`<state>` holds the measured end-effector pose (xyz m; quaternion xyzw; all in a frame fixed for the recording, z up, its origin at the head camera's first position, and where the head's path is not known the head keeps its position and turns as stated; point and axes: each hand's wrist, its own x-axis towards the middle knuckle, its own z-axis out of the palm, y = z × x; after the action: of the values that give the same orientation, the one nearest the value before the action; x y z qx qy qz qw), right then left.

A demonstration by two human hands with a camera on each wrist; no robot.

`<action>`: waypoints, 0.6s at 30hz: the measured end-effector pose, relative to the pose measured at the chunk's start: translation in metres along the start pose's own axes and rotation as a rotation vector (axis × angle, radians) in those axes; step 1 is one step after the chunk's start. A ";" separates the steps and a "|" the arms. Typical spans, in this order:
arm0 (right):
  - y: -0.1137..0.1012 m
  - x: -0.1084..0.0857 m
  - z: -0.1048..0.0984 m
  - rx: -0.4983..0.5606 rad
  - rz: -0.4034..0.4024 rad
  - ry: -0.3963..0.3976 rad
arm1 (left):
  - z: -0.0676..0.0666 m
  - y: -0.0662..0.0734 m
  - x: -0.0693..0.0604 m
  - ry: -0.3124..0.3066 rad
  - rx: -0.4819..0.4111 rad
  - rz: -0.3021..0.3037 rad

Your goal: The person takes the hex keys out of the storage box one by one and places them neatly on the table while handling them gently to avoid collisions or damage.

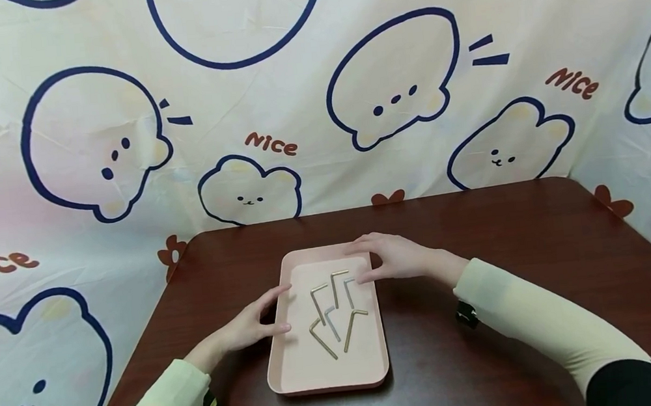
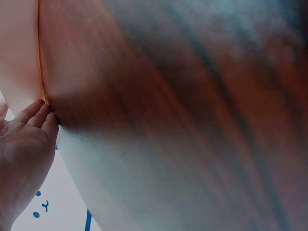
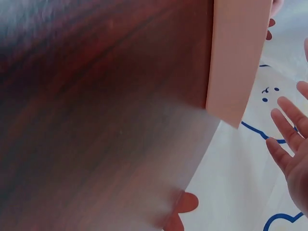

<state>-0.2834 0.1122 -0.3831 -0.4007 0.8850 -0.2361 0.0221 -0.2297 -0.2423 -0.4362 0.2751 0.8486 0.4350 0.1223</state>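
A pale pink rectangular tray lies on the table, with several L-shaped hex keys spread over its bottom. Most are brass-coloured, like the one at the lower left; two are silver, including one at the upper right. My left hand is at the tray's left side, thumb and forefinger reaching over the rim, other fingertips against its outer edge in the left wrist view. Over the far right corner is my right hand, fingers spread in the right wrist view, its thumb tip close to the upper-right silver key.
The dark brown wooden table extends around the tray. Behind it and at both sides hangs a pale cloth with blue-outlined cartoon bears. A dark band is at my right wrist.
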 end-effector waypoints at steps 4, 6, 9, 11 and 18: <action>-0.003 0.000 0.005 0.068 -0.049 -0.021 | 0.000 -0.001 0.001 0.002 -0.001 0.007; -0.005 0.001 0.008 0.101 -0.078 -0.032 | 0.000 -0.002 0.001 0.001 0.007 0.009; -0.006 0.002 0.013 0.135 -0.114 -0.047 | 0.000 -0.003 0.001 -0.001 0.020 0.001; -0.006 0.003 0.016 0.152 -0.120 -0.060 | 0.000 -0.003 0.001 0.000 0.022 -0.007; -0.006 0.005 0.029 0.218 -0.102 -0.097 | 0.000 -0.002 0.000 -0.001 0.009 0.001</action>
<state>-0.2762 0.0938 -0.4052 -0.4514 0.8304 -0.3122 0.0960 -0.2303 -0.2435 -0.4373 0.2761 0.8504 0.4311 0.1212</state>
